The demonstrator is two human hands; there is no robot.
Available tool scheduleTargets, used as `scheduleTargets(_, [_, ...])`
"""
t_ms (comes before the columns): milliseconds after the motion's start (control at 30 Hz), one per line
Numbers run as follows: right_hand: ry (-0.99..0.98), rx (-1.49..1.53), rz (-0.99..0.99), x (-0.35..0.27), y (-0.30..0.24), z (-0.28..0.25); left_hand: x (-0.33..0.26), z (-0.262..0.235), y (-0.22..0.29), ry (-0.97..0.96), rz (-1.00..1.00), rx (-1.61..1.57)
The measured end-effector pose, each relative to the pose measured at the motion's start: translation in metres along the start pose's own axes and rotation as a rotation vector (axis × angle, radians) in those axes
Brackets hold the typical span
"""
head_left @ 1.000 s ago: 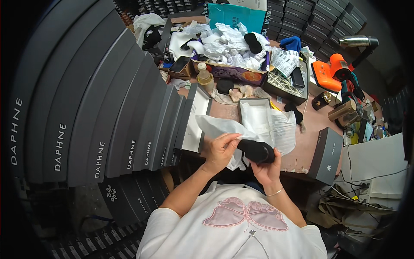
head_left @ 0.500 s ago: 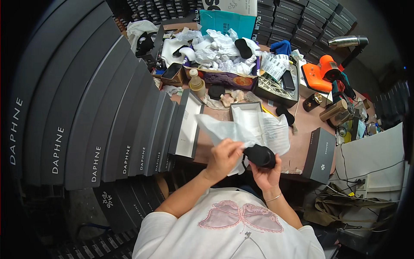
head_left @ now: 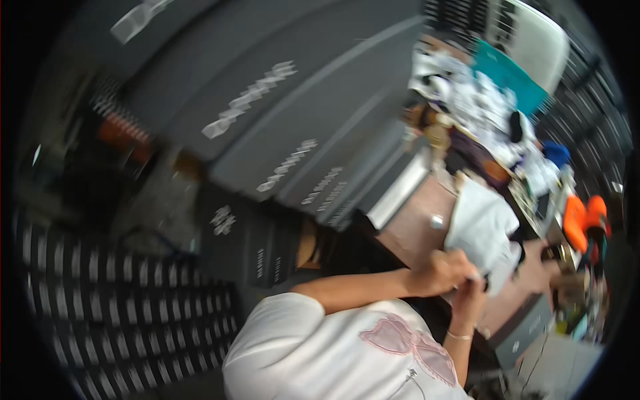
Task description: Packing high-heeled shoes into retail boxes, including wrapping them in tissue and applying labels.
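Motion blurs the whole view. Over the pink table, my left hand [head_left: 445, 272] is closed, its fingers pinching the lower edge of a sheet of white tissue paper [head_left: 479, 227]. Just right of it and touching it, my right hand [head_left: 469, 301] is closed around a black shoe [head_left: 486, 283]. Only a small dark bit of that shoe shows. The tissue spreads out beyond both hands and hides most of the shoe as well as the table behind it.
Large dark grey shoeboxes [head_left: 280, 113] stand stacked at the left. An open box part with a white inside [head_left: 400, 190] leans at the table's left edge. Another dark box [head_left: 523, 330] stands at the right, and crumpled paper [head_left: 477, 100] fills a carton at the back. An orange device [head_left: 577, 223] stands far right.
My view has swung left and tilted, so the table now lies to the right. My left hand has moved close to my right, and the tissue now covers most of the shoe.
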State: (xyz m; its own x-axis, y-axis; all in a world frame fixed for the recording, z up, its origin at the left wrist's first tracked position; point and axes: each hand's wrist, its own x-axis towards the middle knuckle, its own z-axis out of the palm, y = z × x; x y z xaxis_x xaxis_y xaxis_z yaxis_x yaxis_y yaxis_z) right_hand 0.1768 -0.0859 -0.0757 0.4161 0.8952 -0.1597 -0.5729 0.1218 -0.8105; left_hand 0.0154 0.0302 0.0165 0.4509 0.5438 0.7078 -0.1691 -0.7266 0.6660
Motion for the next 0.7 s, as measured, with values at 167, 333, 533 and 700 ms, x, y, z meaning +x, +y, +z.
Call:
scheduleTargets(167, [-0.007, 0.351, 0.109, 0.025, -0.030, 0.025, -0.014, 0.016, 0.014, -0.013, 0.009, -0.019])
scheduleTargets(333, [-0.299, 0.199, 0.146, 0.058, -0.036, -0.022, -0.022, 0.003, 0.008, 0.205, -0.098, 0.162])
scheduleTargets(533, [-0.211, 0.086, 0.296, 0.081, -0.065, -0.015, -0.034, 0.001, -0.041, 0.882, -1.235, -0.772])
scheduleTargets(700, [-0.151, 0.035, 0.290, 0.088, -0.073, -0.014, -0.035, 0.004, -0.066, 1.066, -0.808, -0.648])
